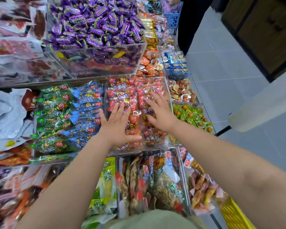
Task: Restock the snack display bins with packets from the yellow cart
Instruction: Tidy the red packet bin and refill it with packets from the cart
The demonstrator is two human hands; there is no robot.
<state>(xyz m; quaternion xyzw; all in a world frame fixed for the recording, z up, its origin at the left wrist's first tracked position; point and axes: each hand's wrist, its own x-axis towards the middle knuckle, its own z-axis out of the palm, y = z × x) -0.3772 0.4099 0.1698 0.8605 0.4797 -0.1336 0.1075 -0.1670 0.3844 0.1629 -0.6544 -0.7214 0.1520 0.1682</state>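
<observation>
Left of my hands, the blue packets [87, 104] lie in rows. My left hand [117, 124] lies flat, fingers straight and spread, on the red packets [120, 93] heaped in the clear bin [155, 147]. My right hand [160, 113] presses the same heap, equally flat, holding nothing. The pile sits high, so a hard push could slide glossy packets over the wall into neighbouring bins. The yellow cart [234, 215] is probably that corner at lower right.

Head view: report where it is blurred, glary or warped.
Head view: sharp at centre around the left hand and right hand on the red packets; left-edge packets smear into blur; the clear bin wall shows pale sheen; the wide angle stretches the forearms.
</observation>
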